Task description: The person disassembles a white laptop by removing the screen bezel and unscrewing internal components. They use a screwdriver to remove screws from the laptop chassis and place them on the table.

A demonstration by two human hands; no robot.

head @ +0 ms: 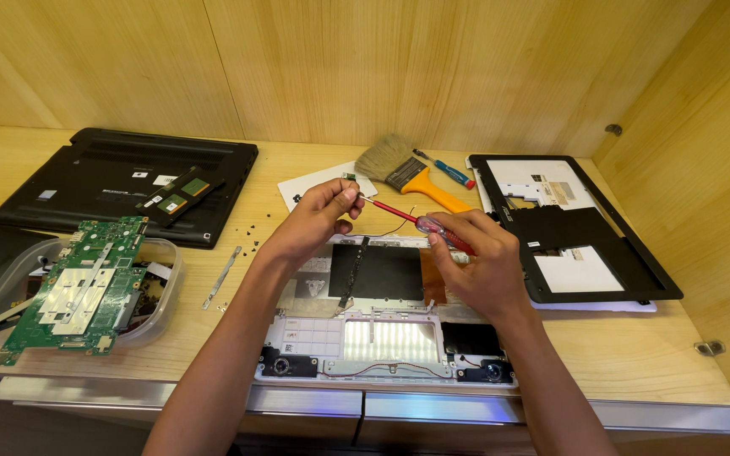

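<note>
Nearest us the opened laptop base [386, 338], above it our right hand [483, 266] grips a red screwdriver [420, 221], shaft running up-left w/ tip at a small part [351, 178] pinched in left hand [318, 219] fingertips, brush [403, 169] behind.

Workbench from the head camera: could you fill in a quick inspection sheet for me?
Surface: wooden bench.
Job's things: opened white laptop chassis; red screwdriver; tiny part pinched at its tip.
Clutter: paintbrush, blue screwdriver, green circuit board on a clear tub, black laptop cover, black bezel frame, loose screws.
Grips: left hand pinches the part; right hand holds the screwdriver.
Cables: thin wire in chassis.
Surroundings: wooden wall panels.
</note>
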